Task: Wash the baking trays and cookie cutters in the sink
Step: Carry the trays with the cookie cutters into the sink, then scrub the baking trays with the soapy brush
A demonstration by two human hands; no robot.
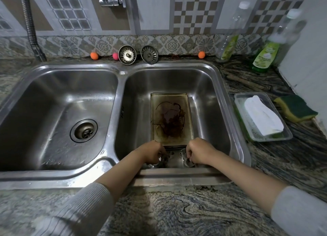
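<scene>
While the stained rectangular metal baking tray lies flat in the right basin of the steel double sink, both hands work at its near edge. Left hand and right hand each curl round a shiny metal cookie cutter, probably gathering them for washing.

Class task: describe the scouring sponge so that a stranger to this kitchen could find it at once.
Start at the steel double sink and move right along the marbled countertop, past the clear plastic tray. The yellow sponge with a dark green top lies beside it; nothing nearby shares those colours.
</scene>
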